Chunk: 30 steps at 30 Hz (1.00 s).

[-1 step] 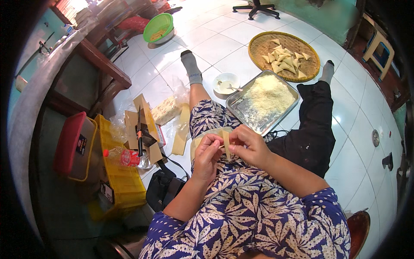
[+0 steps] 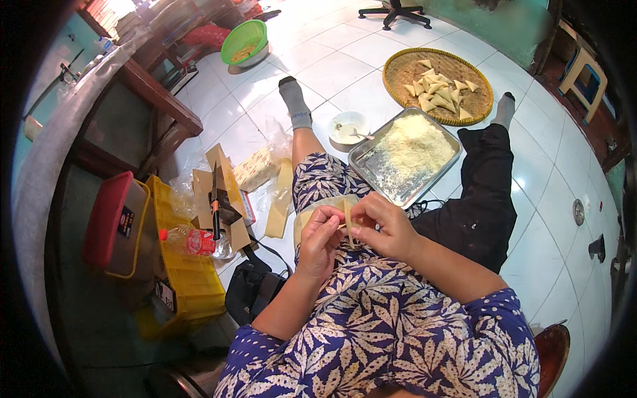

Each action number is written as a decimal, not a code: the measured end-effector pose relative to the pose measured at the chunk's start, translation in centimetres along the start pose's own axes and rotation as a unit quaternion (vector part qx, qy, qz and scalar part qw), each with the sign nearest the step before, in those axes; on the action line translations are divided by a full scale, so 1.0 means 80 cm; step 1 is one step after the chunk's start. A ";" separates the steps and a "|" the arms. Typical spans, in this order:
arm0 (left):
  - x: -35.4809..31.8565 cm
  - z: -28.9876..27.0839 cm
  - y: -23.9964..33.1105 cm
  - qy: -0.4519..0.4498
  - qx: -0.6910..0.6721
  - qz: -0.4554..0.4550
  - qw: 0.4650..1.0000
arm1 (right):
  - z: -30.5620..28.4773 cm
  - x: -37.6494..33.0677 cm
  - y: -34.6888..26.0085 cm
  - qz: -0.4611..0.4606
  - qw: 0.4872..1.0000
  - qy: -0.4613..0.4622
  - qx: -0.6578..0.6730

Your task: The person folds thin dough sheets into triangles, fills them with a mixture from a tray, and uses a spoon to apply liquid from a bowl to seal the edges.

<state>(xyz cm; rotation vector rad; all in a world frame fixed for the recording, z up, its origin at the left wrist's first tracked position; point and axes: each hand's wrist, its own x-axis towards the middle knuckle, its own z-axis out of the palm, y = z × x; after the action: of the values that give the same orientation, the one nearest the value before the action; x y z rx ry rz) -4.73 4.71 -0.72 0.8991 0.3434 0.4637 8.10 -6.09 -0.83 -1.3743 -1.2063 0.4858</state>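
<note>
My left hand [image 2: 320, 242] and my right hand [image 2: 385, 229] meet over my lap, fingers pinched on a narrow pale strip of pastry wrapper [image 2: 348, 217]. The strip stands nearly upright, seen almost edge-on, and its lower part is partly behind my fingers. A beige sheet [image 2: 306, 218] lies over my left thigh, just beyond my left hand. Ahead, between my legs, a metal tray [image 2: 356, 161] holds a heap of pale yellow shredded filling [image 2: 418, 142]. Folded pastry triangles [image 2: 438, 93] lie on a round woven bamboo tray [image 2: 398, 66] behind it.
A white bowl [image 2: 337, 137] with a spoon stands left of the metal tray. On my left are long wrapper strips [image 2: 279, 212], an opened cardboard box [image 2: 235, 192] with an orange-handled knife [image 2: 215, 215], a plastic bottle [image 2: 189, 240], a yellow crate [image 2: 192, 285] and a black bag [image 2: 255, 288].
The pastry strip has turned slightly and shows narrower between my fingers. Both hands keep their pinch in nearly the same place.
</note>
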 end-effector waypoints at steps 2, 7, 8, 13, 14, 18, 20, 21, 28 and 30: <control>0.000 -0.001 -0.003 0.002 -0.013 -0.013 1.000 | 0.005 0.000 0.001 -0.032 0.998 0.019 -0.057; -0.001 0.001 -0.007 0.007 -0.020 -0.021 1.000 | 0.002 0.001 -0.005 -0.033 0.993 0.021 -0.113; 0.000 -0.002 -0.009 0.008 -0.018 -0.020 1.000 | 0.003 0.001 -0.005 -0.038 0.993 0.023 -0.111; 0.000 0.001 -0.009 0.017 -0.019 -0.015 1.000 | 0.001 0.002 -0.010 -0.004 0.996 0.018 -0.090; -0.001 -0.001 -0.011 0.018 -0.019 -0.013 1.000 | 0.001 0.002 -0.011 0.006 0.997 0.020 -0.080; -0.001 -0.005 -0.018 0.011 -0.006 0.009 1.000 | 0.002 0.001 -0.006 0.013 0.999 0.010 -0.045; 0.000 -0.007 -0.021 0.007 0.013 0.018 1.000 | 0.002 0.000 -0.001 0.000 0.998 0.001 -0.058; 0.000 -0.008 -0.022 0.006 0.023 0.023 0.999 | 0.002 0.001 -0.001 0.000 0.998 -0.002 -0.057; 0.002 -0.017 -0.032 -0.006 0.090 0.073 0.993 | 0.002 0.003 0.002 -0.002 1.000 -0.013 -0.022; 0.002 -0.015 -0.033 0.002 0.099 0.076 0.992 | 0.002 0.003 0.003 -0.008 1.000 -0.013 -0.021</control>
<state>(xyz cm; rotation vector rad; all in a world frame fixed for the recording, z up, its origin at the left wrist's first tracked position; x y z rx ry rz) -4.49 4.19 -3.56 1.1220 0.3286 0.5791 8.15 -5.79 -1.00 -1.3967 -1.2548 0.4711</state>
